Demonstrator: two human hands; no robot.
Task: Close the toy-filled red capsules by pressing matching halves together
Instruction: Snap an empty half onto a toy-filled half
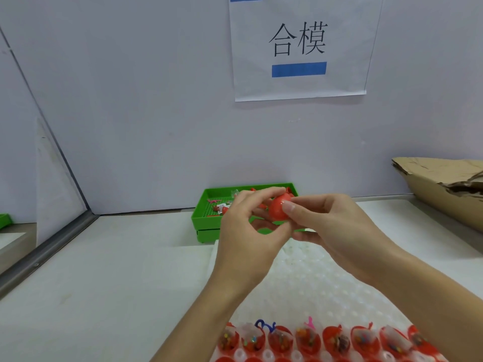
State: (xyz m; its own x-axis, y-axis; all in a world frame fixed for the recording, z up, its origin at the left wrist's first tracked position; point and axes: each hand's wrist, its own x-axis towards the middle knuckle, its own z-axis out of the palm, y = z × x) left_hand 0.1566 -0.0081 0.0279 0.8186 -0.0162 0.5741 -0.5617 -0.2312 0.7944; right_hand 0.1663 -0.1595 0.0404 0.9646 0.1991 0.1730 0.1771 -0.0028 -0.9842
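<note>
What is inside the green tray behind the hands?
The green tray holds a few loose red and pink toy pieces and small wrapped packets on its left side. The left hand, right hand and the red capsule they pinch cover the rest.

Bright, even, soft-shadowed light; slight overall softness; wide-angle bowing at edges
</note>
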